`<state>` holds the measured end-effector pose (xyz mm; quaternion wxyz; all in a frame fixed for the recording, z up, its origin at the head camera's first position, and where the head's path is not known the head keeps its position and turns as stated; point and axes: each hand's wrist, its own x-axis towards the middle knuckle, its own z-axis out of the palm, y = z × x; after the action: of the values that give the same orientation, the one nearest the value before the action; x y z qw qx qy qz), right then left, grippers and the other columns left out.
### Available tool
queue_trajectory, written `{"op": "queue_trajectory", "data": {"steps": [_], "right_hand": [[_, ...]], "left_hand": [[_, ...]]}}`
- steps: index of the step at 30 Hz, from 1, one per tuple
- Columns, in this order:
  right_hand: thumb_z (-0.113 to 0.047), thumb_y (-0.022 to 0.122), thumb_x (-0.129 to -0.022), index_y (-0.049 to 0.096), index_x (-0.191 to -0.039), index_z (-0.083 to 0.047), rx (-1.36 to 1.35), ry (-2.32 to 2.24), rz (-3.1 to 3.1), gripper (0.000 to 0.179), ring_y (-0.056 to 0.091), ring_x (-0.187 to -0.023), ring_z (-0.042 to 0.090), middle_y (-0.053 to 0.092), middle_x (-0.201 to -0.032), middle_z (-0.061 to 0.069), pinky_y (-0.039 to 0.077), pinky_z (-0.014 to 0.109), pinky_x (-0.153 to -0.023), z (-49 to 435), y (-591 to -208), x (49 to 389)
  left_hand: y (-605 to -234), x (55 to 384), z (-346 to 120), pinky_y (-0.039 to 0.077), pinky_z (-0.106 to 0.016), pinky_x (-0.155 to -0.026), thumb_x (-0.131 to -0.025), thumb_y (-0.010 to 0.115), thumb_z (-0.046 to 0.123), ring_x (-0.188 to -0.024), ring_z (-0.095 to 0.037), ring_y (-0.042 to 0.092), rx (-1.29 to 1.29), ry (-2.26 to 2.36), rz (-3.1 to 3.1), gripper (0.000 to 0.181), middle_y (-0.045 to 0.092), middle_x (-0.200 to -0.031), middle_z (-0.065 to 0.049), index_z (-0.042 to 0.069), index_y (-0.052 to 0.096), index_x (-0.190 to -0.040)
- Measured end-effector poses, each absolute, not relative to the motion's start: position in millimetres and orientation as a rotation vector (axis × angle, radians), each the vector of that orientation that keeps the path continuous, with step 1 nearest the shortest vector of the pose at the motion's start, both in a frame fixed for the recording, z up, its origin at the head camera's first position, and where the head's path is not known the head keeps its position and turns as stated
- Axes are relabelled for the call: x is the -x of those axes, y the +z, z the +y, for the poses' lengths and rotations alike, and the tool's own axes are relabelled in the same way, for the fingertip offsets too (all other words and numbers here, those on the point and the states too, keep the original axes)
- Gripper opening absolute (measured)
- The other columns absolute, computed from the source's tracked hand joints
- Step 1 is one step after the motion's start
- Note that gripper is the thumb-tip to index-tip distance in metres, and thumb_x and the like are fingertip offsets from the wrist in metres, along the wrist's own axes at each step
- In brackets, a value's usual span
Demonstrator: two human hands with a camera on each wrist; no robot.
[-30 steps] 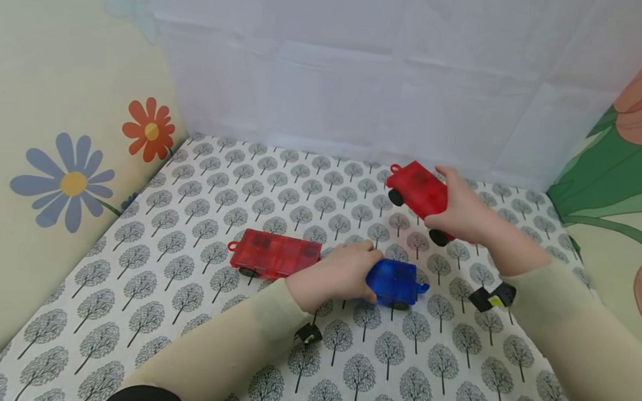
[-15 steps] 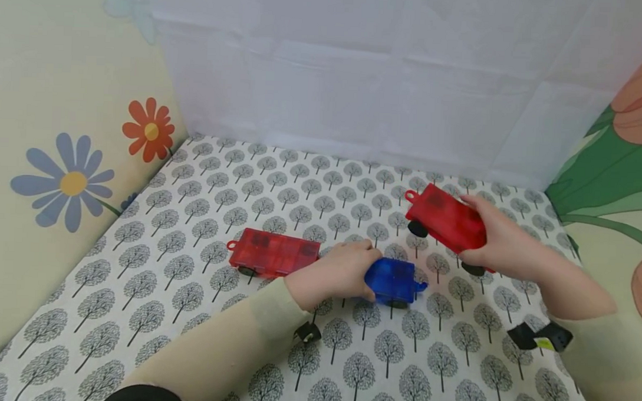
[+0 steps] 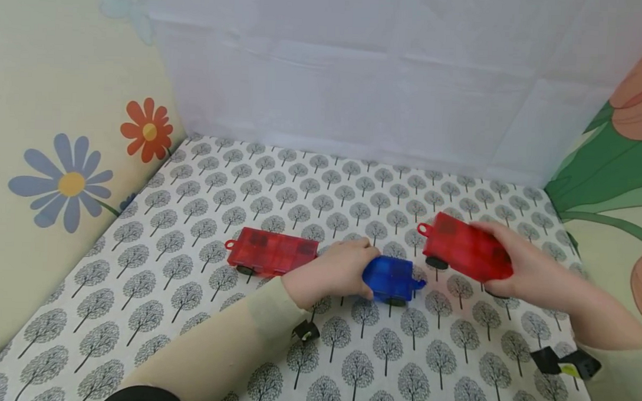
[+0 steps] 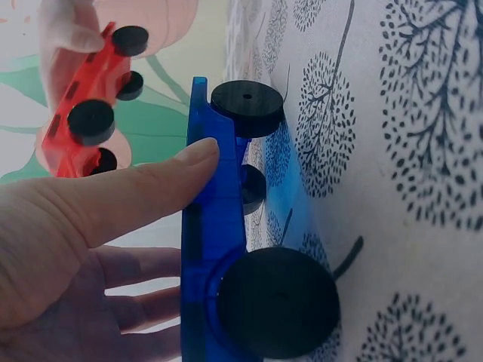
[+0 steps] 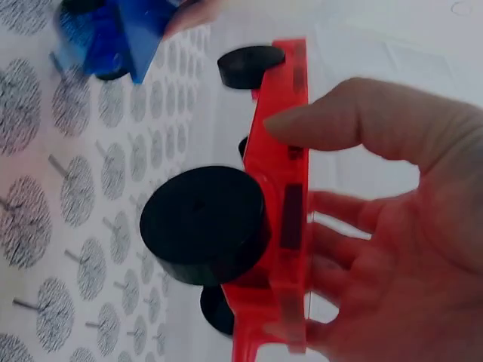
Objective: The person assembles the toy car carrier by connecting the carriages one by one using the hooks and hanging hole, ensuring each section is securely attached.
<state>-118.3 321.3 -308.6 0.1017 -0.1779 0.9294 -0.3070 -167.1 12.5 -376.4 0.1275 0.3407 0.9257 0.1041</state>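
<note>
In the head view my left hand [image 3: 342,269] grips a blue see-through toy train car [image 3: 387,278], its small hook [image 3: 419,284] pointing right. The left wrist view shows the thumb pressed along the blue side above black wheels [image 4: 279,302]. My right hand [image 3: 517,263] holds a red toy train car [image 3: 460,246], tilted and raised over the cloth. A red ring [image 3: 424,229] on its left end sits just above the blue hook, apart from it. Seen by the right wrist camera, thumb and fingers clasp the red body [image 5: 283,158] from both sides.
Another red train car [image 3: 271,252] with a ring at its left end stands just left of my left hand. Tree-printed cloth [image 3: 178,325] covers the table. A white sheet [image 3: 357,78] hangs behind, with flowered panels [image 3: 72,183] at the sides.
My right hand has brought its red car nearer and to the right, down toward the blue car's hook end. My left hand and the other red car have stayed nearly still.
</note>
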Motion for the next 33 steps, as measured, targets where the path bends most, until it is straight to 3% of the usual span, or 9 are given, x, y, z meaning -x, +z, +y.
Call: {"op": "queue_trajectory", "data": {"steps": [13, 33], "right_hand": [[0.005, 0.083, -0.067, 0.037, -0.148, -0.014, 0.633, -0.935, 2.668, 0.095, 0.053, -0.105, 0.032, 0.054, -0.125, 0.013, 0.054, 0.032, -0.069, 342.2, -327.4, 107.8], [0.006, 0.081, -0.066, 0.038, -0.149, -0.014, 0.613, -0.951, 2.538, 0.095, 0.049, -0.108, 0.033, 0.05, -0.133, 0.014, 0.053, 0.032, -0.073, 354.9, -359.4, 106.1]], "left_hand": [[-372.5, 165.6, 12.8, 0.047, -0.04, -0.091, -0.071, 0.087, 0.047, -0.103, -0.02, 0.058, -0.99, 0.275, 2.704, 0.078, 0.059, -0.117, -0.003, 0.015, 0.057, -0.136], [-372.9, 166.1, 13.4, 0.047, -0.038, -0.089, -0.071, 0.087, 0.046, -0.101, -0.019, 0.057, -0.972, 0.282, 2.698, 0.078, 0.058, -0.115, -0.002, 0.015, 0.057, -0.136]]}}
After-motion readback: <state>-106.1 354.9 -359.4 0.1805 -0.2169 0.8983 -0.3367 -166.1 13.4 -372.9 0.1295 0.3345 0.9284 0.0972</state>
